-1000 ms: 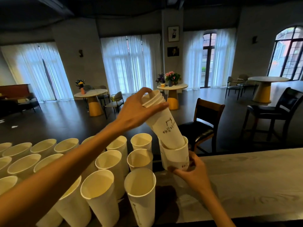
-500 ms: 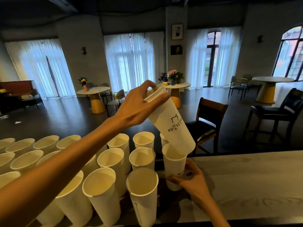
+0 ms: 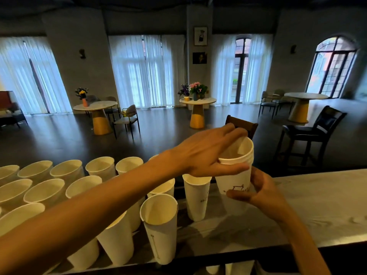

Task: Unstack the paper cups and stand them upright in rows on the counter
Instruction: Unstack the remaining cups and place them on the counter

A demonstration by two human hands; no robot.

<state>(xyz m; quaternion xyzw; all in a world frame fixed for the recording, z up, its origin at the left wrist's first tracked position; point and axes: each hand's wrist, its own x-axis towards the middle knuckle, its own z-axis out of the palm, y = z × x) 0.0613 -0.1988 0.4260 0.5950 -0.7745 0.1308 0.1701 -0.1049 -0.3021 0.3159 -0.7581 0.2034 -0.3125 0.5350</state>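
Standing in rows on pale wood-grain counter (image 3: 317, 199): tapered white paper cups (image 3: 158, 225). Left hand (image 3: 206, 155) pinching cup stack (image 3: 236, 171) rim; right hand (image 3: 264, 193) fingers wrapping its body. Dim café behind.

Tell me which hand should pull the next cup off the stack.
Probably the right hand: it grips the lower body of the cup stack, where the outermost cup sits, beside the free counter. The left hand holds the rims.

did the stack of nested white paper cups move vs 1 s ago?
Yes. The stack of nested white paper cups has dropped and swung upright: against the dark wooden chair, its rim was left of it, now below its backrest.
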